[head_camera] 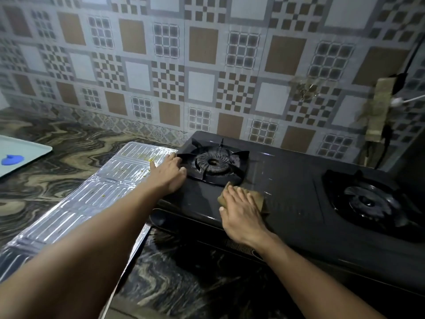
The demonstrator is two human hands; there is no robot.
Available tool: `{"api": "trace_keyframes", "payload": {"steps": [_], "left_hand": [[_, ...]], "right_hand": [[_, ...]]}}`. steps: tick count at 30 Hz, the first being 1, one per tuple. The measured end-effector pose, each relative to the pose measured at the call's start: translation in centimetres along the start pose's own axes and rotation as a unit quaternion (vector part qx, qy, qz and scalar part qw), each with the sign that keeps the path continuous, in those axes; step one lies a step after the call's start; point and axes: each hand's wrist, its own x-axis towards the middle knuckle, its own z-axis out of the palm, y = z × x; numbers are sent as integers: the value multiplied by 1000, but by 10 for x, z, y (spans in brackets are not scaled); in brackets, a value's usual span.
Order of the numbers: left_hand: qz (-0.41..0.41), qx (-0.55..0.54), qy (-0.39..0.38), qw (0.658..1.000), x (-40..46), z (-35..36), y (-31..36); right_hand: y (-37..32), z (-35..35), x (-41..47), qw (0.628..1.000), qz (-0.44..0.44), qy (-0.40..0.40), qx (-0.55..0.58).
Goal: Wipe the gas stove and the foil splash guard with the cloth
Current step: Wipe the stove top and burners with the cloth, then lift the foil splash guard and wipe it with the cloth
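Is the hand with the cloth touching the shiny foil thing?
Apart. The head view shows the right hand pressing the cloth on the black stove, with bare stove top between it and the foil splash guard.

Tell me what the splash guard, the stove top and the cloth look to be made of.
Splash guard: thin embossed aluminium foil, by its bright mirror sheen and pressed ribs.
Stove top: black and glossy, probably glass or enamelled metal; the soft reflections leave it open.
Cloth under the right hand: matte brownish fabric that folds softly; the fibre cannot be told.
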Motion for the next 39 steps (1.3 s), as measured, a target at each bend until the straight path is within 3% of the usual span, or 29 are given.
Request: {"api": "trace_keyframes", "payload": {"steps": [3,5,9,10,12,13,15,17,21,23,25,27,28,29,30,32,33,34,36,38,39], "left_hand": [[-30,-80,22,996,-25,-8,-14],[-57,-155,42,985,-45,-17,-28],[-95,-309,62,944,-80,-33,-49],[-104,-364,53,924,-88,-36,-54],[-134,-479,-12,868,-105,-39,-60],[-148,-531,-46,833,-113,-39,-63],[-164,-592,-90,784,-126,-38,-66],[-161,-618,-92,764,-138,-37,-73],[-173,-582,-37,794,-154,-42,-84],[-177,-576,-10,798,-163,-49,-87],[-172,-577,12,798,-171,-56,-89],[-152,-553,40,818,-177,-61,-92],[-135,-532,52,834,-181,-62,-95],[-116,-512,61,849,-184,-62,-96],[-95,-494,62,862,-189,-62,-97],[-62,-460,37,885,-201,-59,-101],[-46,-442,15,896,-208,-56,-103],[-35,-423,-15,905,-217,-54,-105],[-26,-398,-47,916,-235,-49,-109],[-60,-404,36,912,-253,-44,-124],[-93,-413,98,901,-260,-40,-134]], "right_hand": [[-33,8,0,994,-61,-7,96],[-56,6,3,962,-67,-39,263],[-80,-18,5,778,-19,-80,623],[-85,-21,5,724,-8,-89,684],[-95,-22,4,658,17,-110,745],[-101,-19,5,654,32,-106,748],[-112,-11,6,691,76,-64,716],[-126,-4,5,715,115,-30,690],[-144,12,1,726,165,-48,666],[-152,24,1,767,183,-50,613],[-160,39,-1,829,205,14,520],[-172,50,-11,857,215,56,465],[-180,56,-17,858,213,22,468],[-188,60,-21,839,218,-42,498],[-195,61,-24,789,230,-130,555],[-204,63,-24,626,230,-272,694],[-206,63,-23,549,226,-289,751],[-207,62,-23,509,219,-290,780],[-206,65,-19,495,188,-307,791],[-210,69,-17,515,177,-343,765],[-213,71,-16,544,183,-341,744]]}}
